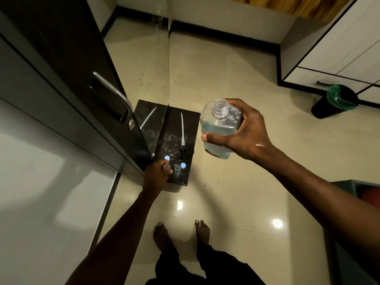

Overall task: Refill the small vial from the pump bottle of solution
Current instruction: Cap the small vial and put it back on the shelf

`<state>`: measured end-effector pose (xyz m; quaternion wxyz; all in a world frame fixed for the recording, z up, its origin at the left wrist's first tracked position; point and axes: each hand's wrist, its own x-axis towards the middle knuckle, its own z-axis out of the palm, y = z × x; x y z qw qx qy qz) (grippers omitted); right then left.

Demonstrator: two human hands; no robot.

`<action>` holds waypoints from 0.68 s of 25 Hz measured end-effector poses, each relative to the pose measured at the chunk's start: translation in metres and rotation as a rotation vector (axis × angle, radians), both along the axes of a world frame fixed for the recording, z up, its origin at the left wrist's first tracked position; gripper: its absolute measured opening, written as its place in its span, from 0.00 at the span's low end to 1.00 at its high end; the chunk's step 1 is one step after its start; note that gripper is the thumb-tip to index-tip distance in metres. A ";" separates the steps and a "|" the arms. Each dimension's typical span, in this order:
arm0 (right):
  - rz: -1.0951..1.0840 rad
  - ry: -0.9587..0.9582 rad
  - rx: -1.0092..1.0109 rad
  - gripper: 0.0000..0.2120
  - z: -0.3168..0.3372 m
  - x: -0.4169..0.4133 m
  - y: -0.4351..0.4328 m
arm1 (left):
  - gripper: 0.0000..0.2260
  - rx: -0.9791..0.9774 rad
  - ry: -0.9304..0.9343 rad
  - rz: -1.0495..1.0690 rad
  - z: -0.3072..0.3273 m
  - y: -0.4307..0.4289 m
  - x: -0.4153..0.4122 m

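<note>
The right arm reaches forward from the lower right, and the right hand is wrapped around a clear square plastic bottle of pale blue solution, held up in the air and tilted, its threaded neck open and uncapped. Thumb lies across the near face, fingers round the far side. The left arm stretches down and forward; the left hand is curled low over the near corner of a glossy black box-shaped stand, its fingers closed on a small clear vial there.

Left of the left hand stands a dark door with a curved metal handle. Well beyond the right hand sits a black bin with a green liner. Ahead of the left hand, on the stand, lies the black pump head with its white dip tube. Just right of the left fingers stand another small clear vial and a glowing blue-white disc; whether that disc is a cap or a reflection is unclear.
</note>
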<state>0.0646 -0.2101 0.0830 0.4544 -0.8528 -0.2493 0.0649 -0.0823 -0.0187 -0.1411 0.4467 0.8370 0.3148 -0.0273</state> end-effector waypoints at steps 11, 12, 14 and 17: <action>-0.032 -0.025 -0.164 0.39 -0.030 0.000 -0.002 | 0.17 -0.090 0.082 0.023 -0.039 -0.002 0.007; -0.026 -0.021 -0.161 0.39 -0.032 0.000 -0.001 | 0.17 -0.089 0.093 0.021 -0.040 -0.003 0.007; -0.012 -0.017 -0.151 0.38 -0.037 0.000 0.001 | 0.19 -0.090 0.098 0.012 -0.041 -0.003 0.004; -0.016 0.010 -0.154 0.38 -0.042 0.003 0.006 | 0.28 -0.139 0.092 -0.012 -0.035 -0.001 -0.001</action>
